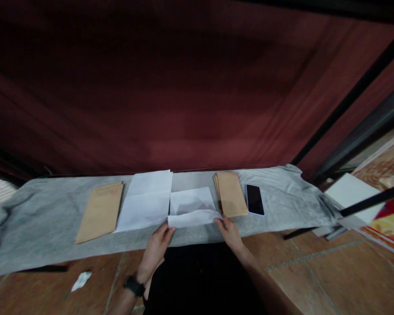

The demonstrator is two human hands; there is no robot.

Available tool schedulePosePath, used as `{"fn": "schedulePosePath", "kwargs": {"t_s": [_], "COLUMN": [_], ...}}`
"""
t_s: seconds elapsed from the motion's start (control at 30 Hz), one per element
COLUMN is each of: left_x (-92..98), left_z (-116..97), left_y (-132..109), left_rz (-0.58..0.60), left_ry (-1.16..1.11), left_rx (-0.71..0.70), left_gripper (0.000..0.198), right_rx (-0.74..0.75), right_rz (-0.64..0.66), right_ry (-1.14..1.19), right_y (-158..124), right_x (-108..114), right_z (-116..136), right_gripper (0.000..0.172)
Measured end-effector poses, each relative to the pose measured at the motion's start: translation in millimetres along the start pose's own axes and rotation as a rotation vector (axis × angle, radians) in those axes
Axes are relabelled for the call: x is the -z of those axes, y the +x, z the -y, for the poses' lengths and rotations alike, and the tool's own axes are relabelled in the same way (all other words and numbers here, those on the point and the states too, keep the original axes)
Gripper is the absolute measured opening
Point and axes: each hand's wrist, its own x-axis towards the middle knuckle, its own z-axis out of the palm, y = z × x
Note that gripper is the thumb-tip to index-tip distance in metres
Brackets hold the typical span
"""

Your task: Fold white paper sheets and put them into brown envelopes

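Note:
A white sheet of paper [192,206] lies on the grey cloth [46,218], its near edge curled up into a fold. My left hand [156,248] pinches the fold's left corner. My right hand [229,231] pinches the right corner. A larger creased white sheet [147,200] lies just left of it. Right of it is a stack of brown envelopes [230,193], and another brown envelope [101,211] lies further left.
A black phone [255,199] rests on the cloth beside the envelope stack. A dark red curtain [184,96] hangs behind the table. A crumpled scrap of paper [81,280] lies on the tiled floor. White board [351,194] and black bars stand at the right.

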Motion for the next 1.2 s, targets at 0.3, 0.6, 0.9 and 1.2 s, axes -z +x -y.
{"fn": "schedulePosePath", "kwargs": {"t_s": [0.3, 0.6, 0.9, 1.2], "left_x": [-10.6, -15.6, -14.6, -16.0], "left_z": [-1.0, -7.1, -10.9, -40.6], "left_y": [4.4, 22.7, 25.8, 36.4], "left_rz": [-0.130, -0.228, -0.179, -0.098], "left_ry": [0.066, 0.203, 0.299, 0.696], "left_rx": [0.065, 0.116, 0.145, 0.290], "left_gripper": [0.040, 0.026, 0.024, 0.034], "right_rx": [-0.118, -0.083, -0.126, -0.163], "right_rz": [-0.089, -0.107, -0.120, -0.154], "right_ry": [-0.006, 0.180, -0.139, -0.414], "right_y": [14.6, 18.4, 20.5, 30.7], "right_x": [-10.4, -23.6, -26.0, -37.0], "right_z": [15.0, 15.7, 14.4, 35.0], "right_gripper": [0.041, 0.034, 0.029, 0.042]}}
